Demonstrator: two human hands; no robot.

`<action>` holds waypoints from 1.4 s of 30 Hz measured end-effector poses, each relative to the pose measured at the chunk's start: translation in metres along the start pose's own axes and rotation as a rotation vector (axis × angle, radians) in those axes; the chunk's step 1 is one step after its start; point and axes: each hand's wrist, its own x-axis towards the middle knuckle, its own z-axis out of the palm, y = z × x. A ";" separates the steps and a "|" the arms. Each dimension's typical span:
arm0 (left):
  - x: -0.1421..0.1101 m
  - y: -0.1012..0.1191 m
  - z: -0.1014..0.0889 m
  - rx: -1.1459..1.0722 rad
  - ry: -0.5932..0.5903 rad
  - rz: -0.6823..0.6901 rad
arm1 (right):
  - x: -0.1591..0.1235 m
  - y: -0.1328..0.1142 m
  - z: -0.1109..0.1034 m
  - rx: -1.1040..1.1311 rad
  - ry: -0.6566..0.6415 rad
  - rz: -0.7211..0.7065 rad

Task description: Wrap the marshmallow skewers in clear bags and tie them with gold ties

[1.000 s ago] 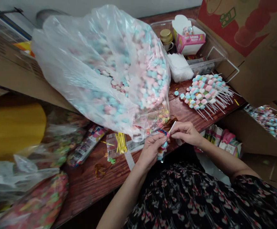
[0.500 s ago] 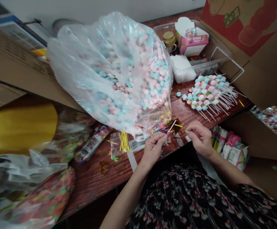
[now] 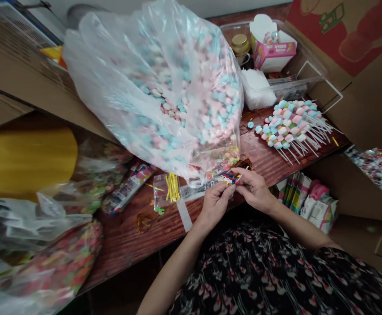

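My left hand [image 3: 215, 201] is closed in a pinch around a small candy stick, whose thin white stick [image 3: 244, 170] pokes up past the fingers. Most of it is hidden by my hands. My right hand [image 3: 255, 189] pinches right beside it, fingertips nearly meeting the left ones; what it holds is too small to make out. A blue and red printed wrapper [image 3: 229, 178] shows just beyond my fingertips. Behind my hands lies a big clear bag [image 3: 164, 96] of pastel marshmallows. Gold twist ties [image 3: 172, 187] lie on a small clear packet left of my left hand.
Marshmallow skewers [image 3: 292, 124] are piled at the table's right. Behind them is a clear plastic bin [image 3: 309, 78] with a pink box [image 3: 274, 52] and a gold-lidded jar [image 3: 240, 43]. Bags of colourful gummies [image 3: 66, 262] lie left. Cardboard boxes [image 3: 355, 100] flank the wooden table [image 3: 128, 245].
My right hand has moved left and in to meet my left hand at the candy stick. The view has shifted slightly.
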 end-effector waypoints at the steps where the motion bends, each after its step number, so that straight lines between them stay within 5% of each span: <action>1: 0.000 0.000 -0.001 0.031 0.000 0.031 | 0.001 0.000 0.000 -0.012 -0.003 -0.004; 5: 0.002 0.000 -0.003 0.042 -0.007 0.087 | 0.000 0.004 0.000 -0.068 -0.008 -0.099; 8: 0.002 0.000 -0.004 0.009 0.024 0.093 | -0.009 0.006 0.006 -0.035 0.119 -0.129; 12: 0.003 0.001 0.000 0.005 0.042 0.116 | -0.023 0.005 0.016 0.244 0.215 0.168; 16: 0.007 0.002 0.004 0.044 0.017 0.162 | -0.021 0.009 0.012 0.446 0.086 0.371; 21: 0.013 0.010 0.004 0.075 -0.110 0.174 | -0.005 0.019 -0.012 0.587 -0.219 0.408; 25: 0.011 0.011 0.003 -0.084 -0.306 -0.108 | 0.003 0.023 -0.031 0.479 -0.571 0.249; 29: 0.007 0.006 0.004 -0.234 -0.397 -0.376 | 0.004 0.018 -0.042 0.050 -0.580 -0.166; 32: 0.006 0.001 0.004 -0.244 -0.426 -0.412 | 0.004 0.009 -0.046 -0.311 -0.577 -0.409; 35: 0.007 -0.002 0.005 -0.212 -0.440 -0.407 | 0.004 0.003 -0.050 -0.526 -0.630 -0.495; 42: 0.007 -0.001 0.007 -0.221 -0.442 -0.396 | -0.001 0.013 -0.050 -0.493 -0.528 -0.506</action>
